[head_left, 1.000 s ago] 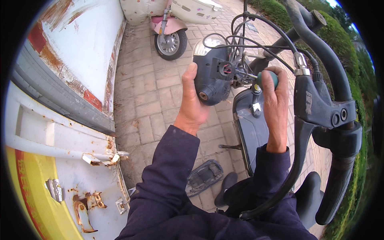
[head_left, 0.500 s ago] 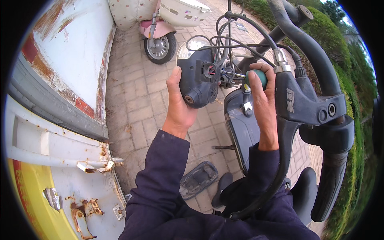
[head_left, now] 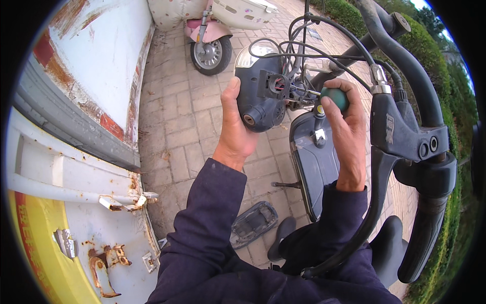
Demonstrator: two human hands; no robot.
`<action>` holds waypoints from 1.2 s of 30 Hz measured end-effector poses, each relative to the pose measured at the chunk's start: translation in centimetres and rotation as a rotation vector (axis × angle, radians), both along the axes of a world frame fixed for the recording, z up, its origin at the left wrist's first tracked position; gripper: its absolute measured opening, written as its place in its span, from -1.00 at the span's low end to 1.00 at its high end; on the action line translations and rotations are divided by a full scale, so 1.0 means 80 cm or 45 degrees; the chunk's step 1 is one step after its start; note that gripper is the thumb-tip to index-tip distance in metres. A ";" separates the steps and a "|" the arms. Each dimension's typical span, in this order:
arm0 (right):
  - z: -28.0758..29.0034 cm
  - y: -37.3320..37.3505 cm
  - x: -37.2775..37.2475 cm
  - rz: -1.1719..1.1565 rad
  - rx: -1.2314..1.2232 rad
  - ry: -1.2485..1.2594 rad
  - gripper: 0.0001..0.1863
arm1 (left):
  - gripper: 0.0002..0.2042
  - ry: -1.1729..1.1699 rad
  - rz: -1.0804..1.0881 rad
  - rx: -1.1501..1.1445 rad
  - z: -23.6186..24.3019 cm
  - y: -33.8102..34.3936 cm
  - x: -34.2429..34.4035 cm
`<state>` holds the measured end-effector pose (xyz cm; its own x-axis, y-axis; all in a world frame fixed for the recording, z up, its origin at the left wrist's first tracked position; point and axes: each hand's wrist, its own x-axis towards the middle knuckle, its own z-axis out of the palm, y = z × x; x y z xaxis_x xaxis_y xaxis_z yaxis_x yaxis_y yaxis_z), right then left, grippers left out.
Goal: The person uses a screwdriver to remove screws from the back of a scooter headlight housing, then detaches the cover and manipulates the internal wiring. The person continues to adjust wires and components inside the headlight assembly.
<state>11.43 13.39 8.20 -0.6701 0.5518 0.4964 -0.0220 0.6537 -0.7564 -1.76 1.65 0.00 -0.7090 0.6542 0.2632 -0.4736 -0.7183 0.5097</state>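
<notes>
My left hand (head_left: 238,134) is wrapped around the dark headlight unit (head_left: 249,99) of an electric bike, thumb on its left side and the other fingers hidden behind. The unit has a clear lens at its far end, a key lock at the near end and an open socket with wires. My right hand (head_left: 350,126) grips a stubby screwdriver (head_left: 338,97) by its round green handle. Its metal shaft points left into the bracket (head_left: 298,93) beside the headlight; the tip cannot be made out. Black cables (head_left: 349,33) loop above both hands.
Close on the right are the handlebar (head_left: 425,86) and brake lever (head_left: 382,177). Below my hands stand a dark footboard (head_left: 314,157) and a loose plastic tray (head_left: 254,224) on paving. A rusty white metal door (head_left: 55,175) lines the left; a pink scooter (head_left: 215,33) is parked ahead.
The whole view has shifted slightly, so the hands, headlight and handlebar sit farther right. Both hands keep the same hold, with the screwdriver still at the bracket.
</notes>
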 end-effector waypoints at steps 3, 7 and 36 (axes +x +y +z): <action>0.007 -0.003 0.004 -0.072 -0.364 0.126 -0.72 | -0.32 0.016 0.001 0.013 0.000 0.001 -0.001; -0.003 0.006 -0.003 -0.251 -0.148 0.027 -0.66 | -0.29 0.098 0.034 -0.086 -0.001 0.004 0.004; -0.013 -0.004 0.002 0.014 -0.175 0.190 -0.66 | -0.32 0.006 0.033 0.002 0.005 0.000 0.007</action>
<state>11.57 13.08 7.17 -0.6014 0.6143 0.5108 -0.1469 0.5434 -0.8265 -1.17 1.62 0.44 -0.7246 0.6351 0.2677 -0.4521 -0.7311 0.5110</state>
